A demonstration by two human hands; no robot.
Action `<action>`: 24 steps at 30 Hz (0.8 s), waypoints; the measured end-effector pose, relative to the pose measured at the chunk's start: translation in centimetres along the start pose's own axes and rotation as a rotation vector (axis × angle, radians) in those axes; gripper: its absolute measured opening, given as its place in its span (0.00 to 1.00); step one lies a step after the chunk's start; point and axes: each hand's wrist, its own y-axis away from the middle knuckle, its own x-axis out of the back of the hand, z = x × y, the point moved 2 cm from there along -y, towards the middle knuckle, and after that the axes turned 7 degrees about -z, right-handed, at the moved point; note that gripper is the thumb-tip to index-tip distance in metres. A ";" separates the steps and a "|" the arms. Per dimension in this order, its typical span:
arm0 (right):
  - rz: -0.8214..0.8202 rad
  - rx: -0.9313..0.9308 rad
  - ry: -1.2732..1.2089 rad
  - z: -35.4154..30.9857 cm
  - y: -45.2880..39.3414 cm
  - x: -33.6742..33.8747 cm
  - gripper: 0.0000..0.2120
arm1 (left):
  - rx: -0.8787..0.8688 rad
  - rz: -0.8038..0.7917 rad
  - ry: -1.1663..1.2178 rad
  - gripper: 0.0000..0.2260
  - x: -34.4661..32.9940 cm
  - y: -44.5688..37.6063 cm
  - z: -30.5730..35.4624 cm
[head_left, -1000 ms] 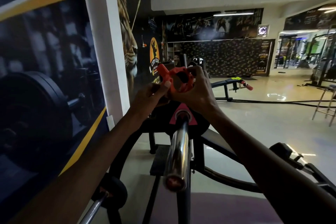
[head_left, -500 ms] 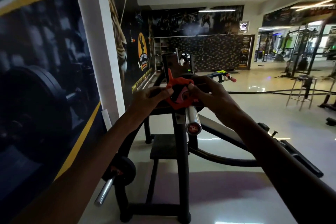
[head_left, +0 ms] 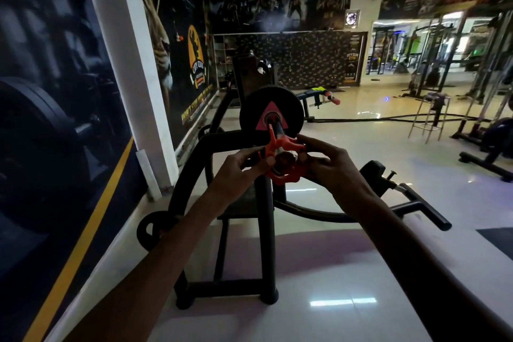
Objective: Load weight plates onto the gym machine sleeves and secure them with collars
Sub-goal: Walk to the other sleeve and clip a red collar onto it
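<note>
Your two forearms reach in from the bottom corners of the frame and meet just below centre. Your left hand pinches the left side of the orange collar with fingers and thumb, and your right hand grips its right side, fingers curled over the top edge. Both hands are grasping the collar. The collar sits around the near end of the chrome sleeve, its lever tab sticking up toward the plate. Just beyond it, further up the sleeve, a black weight plate with a pink triangle at its hub is already loaded; a short stretch of bare sleeve shows between collar and plate, so they are apart. Below your hands the black frame of the machine stands on the glossy tiled floor. At lower left a second, small black plate hangs low on the frame. Far behind, at centre, a bench stands before the dark wall.
</note>
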 end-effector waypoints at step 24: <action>0.107 0.019 0.326 6.0 -14.1 3.4 0.13 | 0.091 0.388 -0.250 0.29 2.2 -14.3 -6.6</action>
